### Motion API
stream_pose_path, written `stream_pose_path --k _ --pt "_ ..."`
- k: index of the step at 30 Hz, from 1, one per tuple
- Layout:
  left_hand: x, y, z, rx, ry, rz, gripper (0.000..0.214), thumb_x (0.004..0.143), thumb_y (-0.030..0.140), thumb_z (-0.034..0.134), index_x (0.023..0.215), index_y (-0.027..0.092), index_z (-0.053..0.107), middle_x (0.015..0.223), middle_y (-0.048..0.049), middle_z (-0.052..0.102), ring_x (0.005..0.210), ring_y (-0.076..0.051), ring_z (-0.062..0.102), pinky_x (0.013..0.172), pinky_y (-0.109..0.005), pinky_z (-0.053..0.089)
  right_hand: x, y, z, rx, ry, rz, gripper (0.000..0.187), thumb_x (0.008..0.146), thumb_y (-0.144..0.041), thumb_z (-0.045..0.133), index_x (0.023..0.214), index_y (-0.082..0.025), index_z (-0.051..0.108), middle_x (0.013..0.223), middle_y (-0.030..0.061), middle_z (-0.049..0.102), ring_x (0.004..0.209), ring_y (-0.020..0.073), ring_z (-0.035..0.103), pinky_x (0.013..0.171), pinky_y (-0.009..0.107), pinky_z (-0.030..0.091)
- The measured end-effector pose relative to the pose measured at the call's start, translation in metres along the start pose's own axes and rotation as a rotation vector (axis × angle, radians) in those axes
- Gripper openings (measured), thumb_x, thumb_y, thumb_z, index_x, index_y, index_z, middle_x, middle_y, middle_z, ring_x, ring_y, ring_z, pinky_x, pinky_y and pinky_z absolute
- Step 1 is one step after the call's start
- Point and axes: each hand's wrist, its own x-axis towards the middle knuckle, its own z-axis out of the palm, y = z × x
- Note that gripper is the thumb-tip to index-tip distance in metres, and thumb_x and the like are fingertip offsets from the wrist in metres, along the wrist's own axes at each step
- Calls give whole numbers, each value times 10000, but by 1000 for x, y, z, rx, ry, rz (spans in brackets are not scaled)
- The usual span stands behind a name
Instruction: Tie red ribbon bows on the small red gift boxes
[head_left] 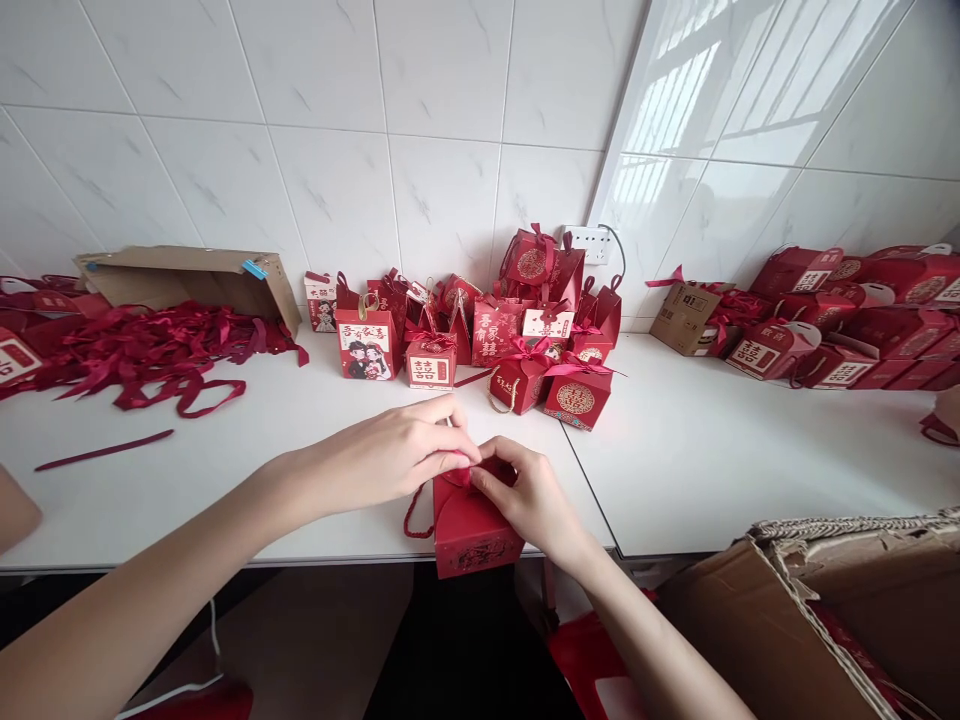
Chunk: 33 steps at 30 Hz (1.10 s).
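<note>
White tiled wall fills the background, and below it runs a white tabletop with a dark seam. At the lower right, a large cardboard box with torn edges stands close to the table. On the far right of the tabletop, red gift boxes are stacked against the wall beside a small brown carton. At the left, a heap of dark red ribbons spills out of an open carton lying on its side. Between these, a cluster of decorated boxes stands near the wall, several tied with bows.

The red box in work sits at the table's near edge, directly in front of the person and between both hands. The left hand reaches over its top, thumb and fingertips pinched on a bright ribbon. The right hand bends round the box's right side, thumb and forefinger nearly meeting at the same ribbon; whether they grip it cannot be told. Behind the cluster, a white power strip leans on the wall. A single ribbon strip lies near the heap, and a thin red cord loops out from the box's left side.
</note>
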Motion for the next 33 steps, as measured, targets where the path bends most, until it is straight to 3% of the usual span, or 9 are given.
stream_pose_path --k 4,7,10,13,17,22,27,33 --pt "13 -11 7 -84 75 10 159 864 268 497 869 211 645 860 -3 622 786 -152 567 745 -242 420 -1 5 3 166 6 20 173 768 -229 613 843 -222 458 764 -25 633 725 141 614 699 276 470" --pt "18 -26 16 -171 105 -70 110 845 293 533 846 199 590 833 12 629 755 -142 564 711 -233 428 -2 6 4 246 11 27 252 763 -307 652 795 -225 415 775 -17 629 743 147 618 689 273 468" --pt "17 -39 27 -209 89 -146 140 844 323 527 821 195 576 826 8 628 743 -145 561 700 -240 431 -2 5 4 313 26 58 323 744 -378 685 752 -222 402 779 -2 643 723 148 614 672 270 468" --pt "10 -45 36 -169 84 -123 129 831 310 532 795 198 584 848 -7 622 803 -165 560 754 -262 434 -2 4 3 363 46 68 350 722 -394 708 728 -220 404 765 5 652 696 146 605 663 270 471" --pt "-1 -42 41 -68 129 -38 94 798 268 536 758 201 589 868 -32 606 914 -201 535 841 -304 425 -1 5 4 302 71 45 282 745 -370 667 711 -217 432 739 13 645 687 156 600 663 284 477" --pt "-9 -28 46 -2 137 -78 139 793 251 508 720 203 616 969 -47 602 975 -217 519 924 -346 394 -2 5 5 162 112 39 168 750 -282 612 702 -208 469 677 -18 582 637 131 540 601 247 436" --pt "-10 -23 63 -222 201 -204 237 815 407 541 801 193 641 1083 -62 575 1046 -233 517 946 -347 392 -4 4 4 119 123 40 150 762 -270 602 703 -206 480 684 -21 574 633 126 528 601 244 419" --pt "-7 -28 77 -490 234 -256 285 851 421 505 835 184 663 1113 -75 566 1032 -212 532 879 -288 429 -1 2 -6 62 40 16 136 806 -306 580 740 -199 530 748 4 616 683 138 551 639 257 427"
